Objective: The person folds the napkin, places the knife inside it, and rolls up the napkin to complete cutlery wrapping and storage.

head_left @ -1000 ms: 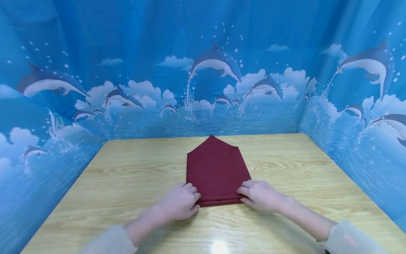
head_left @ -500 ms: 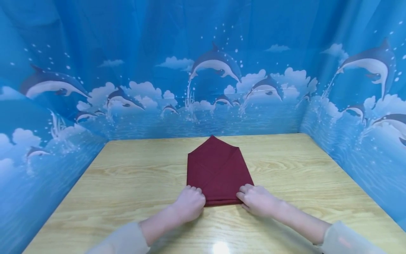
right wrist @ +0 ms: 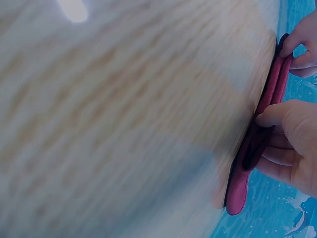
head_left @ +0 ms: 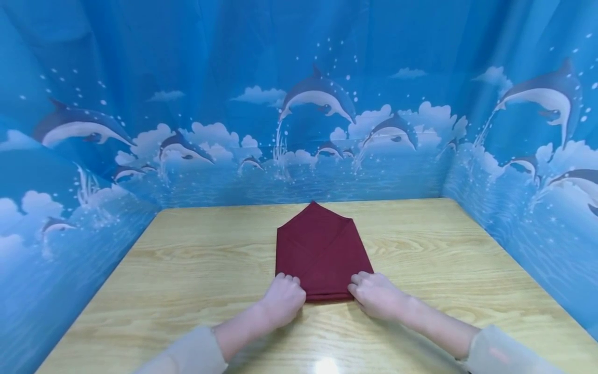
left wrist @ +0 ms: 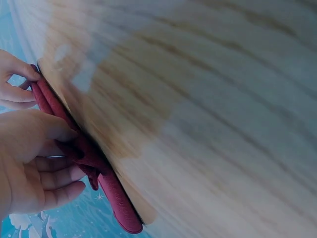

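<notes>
A dark red cloth (head_left: 322,249) lies folded on the wooden table, its pointed end toward the back and a thick folded edge toward the front. At its front left corner my left hand (head_left: 284,298) pinches the folded edge between thumb and curled fingers. My right hand (head_left: 376,295) does the same at the front right corner. In the left wrist view the left thumb lies along the cloth's layered edge (left wrist: 49,101), with a loose flap by the fingers. The right wrist view shows the right hand (right wrist: 292,144) gripping the rolled edge from the other end.
The pale wood-grain table (head_left: 196,249) extends around the cloth on all sides. A blue curtain (head_left: 224,104) printed with dolphins and clouds stands along its back, left and right edges. Light sleeves (head_left: 198,353) cover both forearms.
My left hand has slid a little to the right along the front edge and its fingers have curled in tighter. My right hand has shifted slightly down and left. The cloth lies nearly unchanged.
</notes>
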Demonstrator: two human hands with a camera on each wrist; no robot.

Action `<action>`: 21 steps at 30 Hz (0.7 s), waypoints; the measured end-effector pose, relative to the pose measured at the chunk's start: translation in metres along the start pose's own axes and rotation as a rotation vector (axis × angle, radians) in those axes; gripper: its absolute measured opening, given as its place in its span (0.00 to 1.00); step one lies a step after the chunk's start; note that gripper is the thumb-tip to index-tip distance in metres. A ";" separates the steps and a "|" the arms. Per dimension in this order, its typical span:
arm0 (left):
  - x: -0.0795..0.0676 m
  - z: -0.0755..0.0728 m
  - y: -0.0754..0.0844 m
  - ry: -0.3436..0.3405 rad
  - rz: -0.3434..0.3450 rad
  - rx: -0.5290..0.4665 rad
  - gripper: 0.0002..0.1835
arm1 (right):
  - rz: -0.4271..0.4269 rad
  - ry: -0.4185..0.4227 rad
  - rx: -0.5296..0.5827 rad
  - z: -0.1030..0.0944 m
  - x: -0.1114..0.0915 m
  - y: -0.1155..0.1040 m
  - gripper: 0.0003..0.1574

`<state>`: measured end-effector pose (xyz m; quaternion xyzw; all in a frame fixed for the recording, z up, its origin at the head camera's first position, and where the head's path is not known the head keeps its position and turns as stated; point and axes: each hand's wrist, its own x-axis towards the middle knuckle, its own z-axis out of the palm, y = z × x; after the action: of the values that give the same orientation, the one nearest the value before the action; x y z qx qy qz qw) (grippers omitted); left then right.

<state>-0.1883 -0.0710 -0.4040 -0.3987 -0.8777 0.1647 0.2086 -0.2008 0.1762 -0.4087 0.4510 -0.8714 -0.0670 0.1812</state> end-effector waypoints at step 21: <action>0.004 0.004 -0.018 0.046 -0.104 -0.220 0.16 | 0.039 0.037 0.148 0.003 0.005 0.013 0.07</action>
<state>-0.2041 -0.0796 -0.3986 -0.3768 -0.9050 0.0474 0.1919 -0.2143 0.1799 -0.4069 0.4472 -0.8791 0.0097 0.1647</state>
